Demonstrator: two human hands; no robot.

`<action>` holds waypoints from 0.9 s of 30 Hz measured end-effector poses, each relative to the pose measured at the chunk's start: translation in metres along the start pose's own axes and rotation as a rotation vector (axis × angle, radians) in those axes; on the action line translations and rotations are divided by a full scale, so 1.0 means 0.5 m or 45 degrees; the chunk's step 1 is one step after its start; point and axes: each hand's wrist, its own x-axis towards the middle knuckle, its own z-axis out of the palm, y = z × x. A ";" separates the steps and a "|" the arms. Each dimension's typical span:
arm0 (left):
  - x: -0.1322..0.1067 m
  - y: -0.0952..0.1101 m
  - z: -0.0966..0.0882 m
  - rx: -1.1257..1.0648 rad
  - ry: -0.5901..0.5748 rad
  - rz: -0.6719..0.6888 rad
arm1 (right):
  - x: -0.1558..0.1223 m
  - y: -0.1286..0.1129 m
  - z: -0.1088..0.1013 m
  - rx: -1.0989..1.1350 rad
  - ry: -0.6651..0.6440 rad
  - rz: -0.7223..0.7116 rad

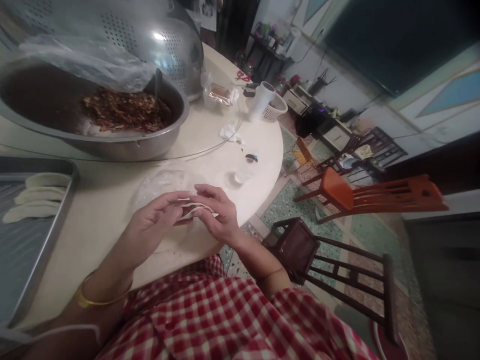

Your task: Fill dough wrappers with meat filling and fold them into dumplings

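Held up between both hands, above the near edge of the counter (pixel 101 190): a thin pale wrapper (pixel 198 206), folded over with a narrow gap along the edge. Cannot make out any filling inside for certain; too blurred. Looks like the closing step, to judge by the half-folded shape. Calls, in all likelihood, for light, even pressing along the open edge, without tearing the dough.

On one end, the right hand (pixel 217 212), thumb below and forefinger above, pinching the wrapper with little opening between. On the other end, the left hand (pixel 155 220), curled inward, nearly closed, gripping with thumb and fingertips.

Just beyond, lying on the counter, a clear plastic bag (pixel 165 180). Farther off, a wide metal basin (pixel 131 147) with dark, chopped filling (pixel 120 110), a utensil handle (pixel 157 87) upright in it and plastic film (pixel 93 65) draped across the far rim. Off to the left, a metal tray (pixel 26 265) with three folded dumplings (pixel 41 195) in a close row. Behind the basin, a big perforated metal bowl (pixel 180 45).
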 end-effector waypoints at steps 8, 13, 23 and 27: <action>-0.002 0.011 -0.002 0.421 0.329 0.171 | 0.002 -0.020 0.020 0.132 0.009 -0.036; 0.001 0.002 -0.011 0.579 0.316 0.364 | -0.006 -0.014 0.032 0.125 -0.070 0.092; 0.000 -0.006 -0.020 0.529 0.243 0.528 | 0.006 -0.016 0.034 0.140 -0.070 -0.002; 0.003 -0.003 -0.016 0.521 0.253 0.485 | 0.010 -0.018 0.035 0.140 0.006 -0.027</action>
